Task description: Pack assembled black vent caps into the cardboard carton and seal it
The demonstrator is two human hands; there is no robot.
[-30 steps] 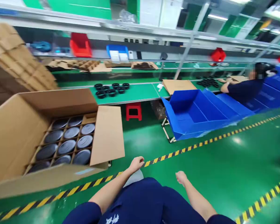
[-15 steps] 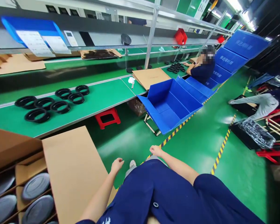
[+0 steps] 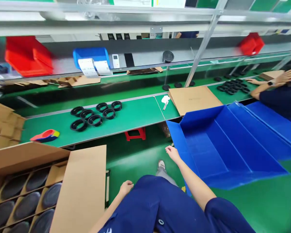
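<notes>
My left hand (image 3: 126, 187) hangs low before my body, just right of the open carton's flap (image 3: 87, 181). Its fingers are loosely curled and no object shows in them. My right hand (image 3: 172, 153) is farther forward, close to the left edge of the big blue box (image 3: 203, 145), its fingers also curled and holding nothing visible. Several black rings (image 3: 95, 120) lie in a group on the green bench (image 3: 135, 111). Round dark lidded pieces (image 3: 27, 205) sit in the divided compartments of the carton at lower left.
An orange and blue tape dispenser (image 3: 46, 135) lies on the bench. Flat cardboard (image 3: 195, 97) rests near the blue box. A red stool (image 3: 135, 133) stands under the bench. A co-worker (image 3: 278, 87) sits at far right beside more black rings (image 3: 233, 86).
My view has swung left and come nearer the bench. The blue box now appears larger, and the tape dispenser and a red bin have entered on the left. Both hands remain curled without objects.
</notes>
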